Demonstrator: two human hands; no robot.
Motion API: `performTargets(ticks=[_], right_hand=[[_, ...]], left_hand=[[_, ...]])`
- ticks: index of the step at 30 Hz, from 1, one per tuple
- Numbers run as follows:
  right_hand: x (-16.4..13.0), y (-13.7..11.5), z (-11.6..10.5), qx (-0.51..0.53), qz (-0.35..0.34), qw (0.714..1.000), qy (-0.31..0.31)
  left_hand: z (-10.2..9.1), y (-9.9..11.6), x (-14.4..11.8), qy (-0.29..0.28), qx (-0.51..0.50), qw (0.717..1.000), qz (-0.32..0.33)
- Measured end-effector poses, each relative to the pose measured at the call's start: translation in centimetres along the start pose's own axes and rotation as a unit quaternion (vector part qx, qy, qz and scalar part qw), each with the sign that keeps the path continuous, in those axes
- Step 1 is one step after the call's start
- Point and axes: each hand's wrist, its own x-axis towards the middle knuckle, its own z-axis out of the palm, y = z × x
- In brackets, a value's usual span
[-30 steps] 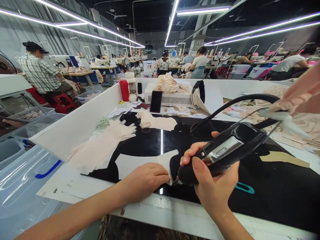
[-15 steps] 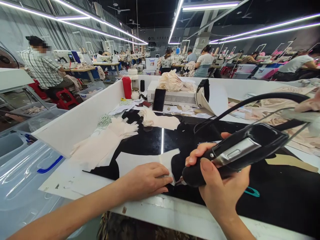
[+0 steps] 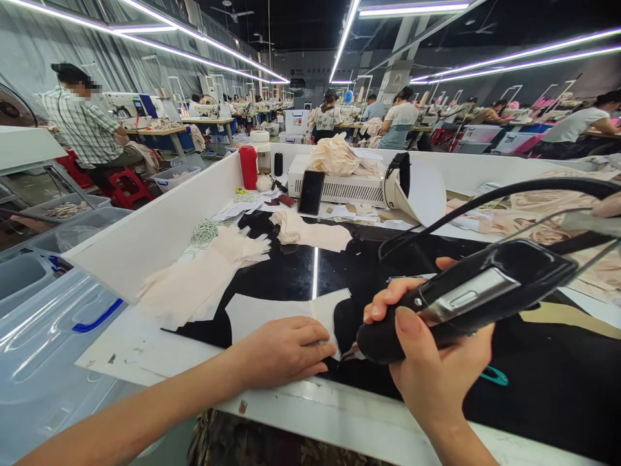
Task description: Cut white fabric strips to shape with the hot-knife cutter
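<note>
My left hand (image 3: 288,349) lies flat, fingers stretched out, on a cut white piece (image 3: 264,312) that looks like fabric or a paper pattern. This piece rests near the front edge of a black work surface (image 3: 388,259). In my right hand (image 3: 441,369), fingers wrapped round it, is a black corded hand tool (image 3: 470,298) with a metal lever on its side. The tool's narrow tip points down at the lower right corner of the white piece, close to my left fingertips. Whether the tip touches it, I cannot tell.
Stacks of pale fabric pieces (image 3: 208,275) lie at the left and a smaller stack (image 3: 315,233) farther back. A phone (image 3: 311,193) leans on a white box (image 3: 349,189). A black cable (image 3: 485,194) arches over the right side. A teal thread snipper (image 3: 495,375) lies beside my right wrist.
The tool and my right hand have shifted slightly right in the picture. My left hand stays on the white piece.
</note>
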Motion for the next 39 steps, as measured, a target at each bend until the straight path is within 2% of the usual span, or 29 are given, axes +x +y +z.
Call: performTargets(ticks=[18, 39], right_hand=[[0.36, -0.07, 0.12, -0.010, 0.000, 1.000, 0.021], [0.23, 0.29, 0.50, -0.005, -0.003, 1.000, 0.008]], left_hand=[[0.18, 0.01, 0.08, 0.018, -0.002, 1.000, 0.001], [0.41, -0.11, -0.04, 0.020, 0.000, 1.000, 0.000]])
